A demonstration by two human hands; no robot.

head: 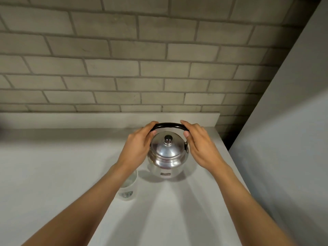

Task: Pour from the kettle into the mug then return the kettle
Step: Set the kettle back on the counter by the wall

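the small label on the kettle (167, 164) is too blurred to read.

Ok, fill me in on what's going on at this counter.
A person has both hands on a steel kettle that stands on a pale counter. The left hand and right hand each grip one end of its black handle. The lid is on. A pale mug sits just left of the kettle, partly hidden under the left forearm. Nothing is being poured at this moment.
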